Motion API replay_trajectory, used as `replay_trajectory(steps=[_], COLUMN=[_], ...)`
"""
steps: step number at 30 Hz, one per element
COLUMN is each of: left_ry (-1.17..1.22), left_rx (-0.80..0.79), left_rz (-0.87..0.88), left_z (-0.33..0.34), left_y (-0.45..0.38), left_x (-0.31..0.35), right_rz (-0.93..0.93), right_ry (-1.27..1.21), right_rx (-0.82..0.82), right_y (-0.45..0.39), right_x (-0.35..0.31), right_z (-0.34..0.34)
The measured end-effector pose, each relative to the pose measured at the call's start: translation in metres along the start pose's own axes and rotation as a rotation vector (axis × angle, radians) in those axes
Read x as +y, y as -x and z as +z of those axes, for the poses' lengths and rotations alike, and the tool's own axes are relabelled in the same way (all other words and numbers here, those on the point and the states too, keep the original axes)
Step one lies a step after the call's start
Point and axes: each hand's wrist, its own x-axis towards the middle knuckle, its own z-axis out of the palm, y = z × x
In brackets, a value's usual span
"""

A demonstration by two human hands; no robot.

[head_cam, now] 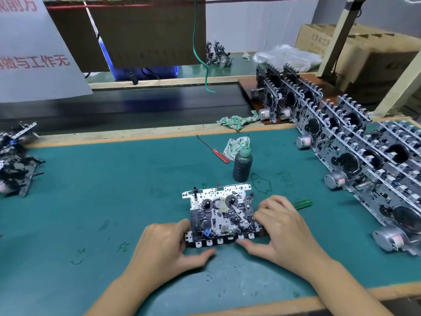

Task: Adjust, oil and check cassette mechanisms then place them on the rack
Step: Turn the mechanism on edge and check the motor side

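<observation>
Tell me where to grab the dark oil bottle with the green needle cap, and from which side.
Grip the dark oil bottle around its round body, below the green needle cap. It stands upright, so come in level from the near right with the right hand. That side looks free, while the red-handled screwdriver and patterned rag lie behind and to its left. Avoid the thin needle tip.

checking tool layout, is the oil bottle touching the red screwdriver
Apart. The head view shows green mat between the oil bottle and the red screwdriver handle tip.
</observation>
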Motion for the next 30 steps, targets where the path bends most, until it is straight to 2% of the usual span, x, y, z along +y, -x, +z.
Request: replay_trajectory(steps=[3,8,12,20,24,30], left_ry=[-0.032,-0.090,-0.081,-0.126,-0.093,-0.002], left_rx=[0.007,0.045,0.005,0.035,0.055,0.004], left_rz=[-0.004,-0.039,-0.060,-0.235,-0.200,-0.126], left_z=[0.000,0.003,0.000,0.004,0.001,0.000], left_y=[0.000,0.000,0.000,-0.004,-0.007,-0.004], left_x=[-0.002,0.000,0.000,0.013,0.008,0.004], right_rz=[-0.014,0.000,0.039,0.025,0.030,0.041], right_ry=[0.019,-0.098,-0.068,-0.107,-0.069,0.004], right_rx=[0.004,-0.028,0.000,-0.001,0.027,0.077], right_y=[0.000,0.000,0.001,0.000,-0.001,-0.001], right_x=[0.000,0.001,-0.003,-0.003,-0.006,-0.007], right_z=[0.001,-0.002,0.000,0.001,0.002,0.004])
